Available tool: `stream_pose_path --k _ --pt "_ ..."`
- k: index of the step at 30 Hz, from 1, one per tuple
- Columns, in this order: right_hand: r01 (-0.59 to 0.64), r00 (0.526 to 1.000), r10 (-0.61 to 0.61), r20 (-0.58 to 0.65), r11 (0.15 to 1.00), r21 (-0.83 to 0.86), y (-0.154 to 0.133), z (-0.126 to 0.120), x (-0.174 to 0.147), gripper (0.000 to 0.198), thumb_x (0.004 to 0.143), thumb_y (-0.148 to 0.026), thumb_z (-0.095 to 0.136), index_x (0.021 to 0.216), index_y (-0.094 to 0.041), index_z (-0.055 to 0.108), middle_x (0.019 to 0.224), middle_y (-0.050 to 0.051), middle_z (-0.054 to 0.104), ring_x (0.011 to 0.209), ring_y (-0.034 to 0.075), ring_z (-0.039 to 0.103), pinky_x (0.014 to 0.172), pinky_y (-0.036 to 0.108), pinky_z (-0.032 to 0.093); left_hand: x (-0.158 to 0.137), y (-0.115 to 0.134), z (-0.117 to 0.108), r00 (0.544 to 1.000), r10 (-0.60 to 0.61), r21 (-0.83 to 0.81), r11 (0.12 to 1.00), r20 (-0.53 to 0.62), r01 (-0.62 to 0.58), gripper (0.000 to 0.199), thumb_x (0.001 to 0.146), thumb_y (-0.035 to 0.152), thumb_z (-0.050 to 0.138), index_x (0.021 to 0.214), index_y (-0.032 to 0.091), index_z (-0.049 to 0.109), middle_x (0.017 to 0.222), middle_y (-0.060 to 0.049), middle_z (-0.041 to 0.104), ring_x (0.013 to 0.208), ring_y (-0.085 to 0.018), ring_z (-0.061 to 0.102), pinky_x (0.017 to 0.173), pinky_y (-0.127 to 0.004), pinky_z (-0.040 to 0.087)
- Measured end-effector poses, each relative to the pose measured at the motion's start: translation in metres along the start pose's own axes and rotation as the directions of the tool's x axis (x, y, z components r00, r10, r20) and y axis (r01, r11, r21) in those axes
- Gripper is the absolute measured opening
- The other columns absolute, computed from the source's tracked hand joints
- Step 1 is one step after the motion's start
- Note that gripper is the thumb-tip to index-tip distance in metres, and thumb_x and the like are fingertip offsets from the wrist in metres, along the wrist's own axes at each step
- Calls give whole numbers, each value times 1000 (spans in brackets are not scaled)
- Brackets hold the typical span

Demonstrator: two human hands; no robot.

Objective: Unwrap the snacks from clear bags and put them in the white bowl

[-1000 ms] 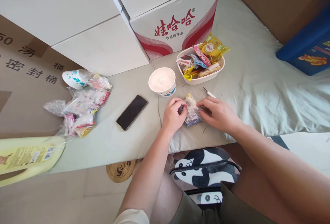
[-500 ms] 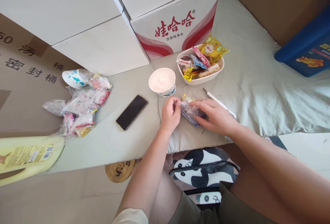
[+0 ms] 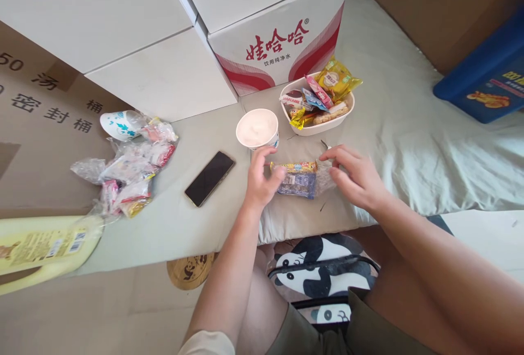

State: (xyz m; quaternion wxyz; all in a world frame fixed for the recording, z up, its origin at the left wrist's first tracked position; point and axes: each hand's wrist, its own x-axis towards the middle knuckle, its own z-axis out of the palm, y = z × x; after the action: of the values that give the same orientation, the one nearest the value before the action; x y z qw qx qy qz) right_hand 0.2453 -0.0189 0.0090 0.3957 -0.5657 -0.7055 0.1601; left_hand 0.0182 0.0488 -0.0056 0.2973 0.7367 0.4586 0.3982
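Note:
A small snack pack (image 3: 297,183), yellow along its far edge and blue printed nearer me, lies in clear wrap on the cloth between my hands. At its left end is my left hand (image 3: 262,180), thumb and fingers apart. My right hand (image 3: 356,176) hovers by the clear wrap (image 3: 325,175) at the right end, fingers spread; whether the thumb touches it I cannot tell. Just beyond my left hand stands a paper bowl (image 3: 257,127) with something pale inside. A white pen-like tool (image 3: 326,144) is mostly hidden behind my right hand.
A white tub (image 3: 321,126) of packaged snacks stands at the back. A phone (image 3: 210,179) lies left of my hands. Farther left are a pile of wrappers (image 3: 131,164), a tipped paper cup (image 3: 117,125) and a yellow container (image 3: 49,246). A carton (image 3: 282,44) stands behind.
My hands have drawn apart, the left moving left and the right moving right. The snack pack now lies flatter, its yellow edge in view, and my right hand covers more of the pen-like tool.

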Motion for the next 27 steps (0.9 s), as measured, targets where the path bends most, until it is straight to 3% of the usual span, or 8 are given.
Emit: stream_pose_path --k 3,6,11,15,17,22,24,27 --pt "107 986 -91 141 988 -109 3 5 -1 29 89 -34 60 114 -22 66 108 9 72 92 26 66 79 40 48 0 -3 -4 993 29 20 999 111 -32 30 77 22 69 107 22 66 115 -9 71 110 -22 67 95 -36 53" --pt "140 979 -100 178 964 -228 9 9 -2 22 89 -30 60 109 -23 69 113 10 73 100 29 66 82 41 45 1 -8 -8 983 -179 -95 980 -44 175 16 82 19 63 97 21 67 97 -6 75 90 -18 71 84 -32 56" --pt "88 990 -62 124 972 -216 10 7 -1 16 95 -27 54 85 -23 66 88 7 73 87 26 65 74 37 43 5 -11 -18 869 -435 -467 835 -237 291 23 74 23 71 94 19 62 88 -5 74 78 -15 70 72 -26 54" --pt "49 999 -49 -4 996 -73 4 4 -1 12 95 -27 51 89 -23 61 95 8 74 89 24 67 78 37 48 6 -8 -25 811 -526 -583 753 -255 305 27 66 23 70 90 20 58 80 -1 70 73 -14 68 70 -25 52" --pt "-13 997 9 -76 998 -55 1 4 -1 11 95 -28 50 91 -24 59 93 6 74 85 23 68 76 36 49 5 -6 -28 821 -511 -550 774 -252 313 26 65 22 68 89 21 58 77 0 68 74 -14 68 70 -25 51" --pt "-181 938 129 -322 974 -136 -7 0 -1 12 96 -30 49 98 -26 60 90 8 70 76 23 65 62 35 46 -3 2 -29 942 -305 -201 940 -142 275 24 61 18 72 84 20 65 78 1 65 75 -13 61 68 -23 46" --pt "-91 937 26 -349 981 -171 -13 -1 -3 12 96 -27 49 98 -26 61 91 10 69 80 24 65 69 38 48 -6 8 -27 950 -308 -129 945 -49 300 15 68 27 73 69 19 60 62 3 55 61 -10 51 58 -22 39" --pt "155 977 -182 -114 965 -213 -22 2 -7 13 95 -24 52 98 -27 63 90 7 72 84 24 65 76 40 46 -9 17 -26 907 -420 -234 881 19 412 36 77 40 70 58 20 48 49 6 40 47 -8 38 48 -22 32"
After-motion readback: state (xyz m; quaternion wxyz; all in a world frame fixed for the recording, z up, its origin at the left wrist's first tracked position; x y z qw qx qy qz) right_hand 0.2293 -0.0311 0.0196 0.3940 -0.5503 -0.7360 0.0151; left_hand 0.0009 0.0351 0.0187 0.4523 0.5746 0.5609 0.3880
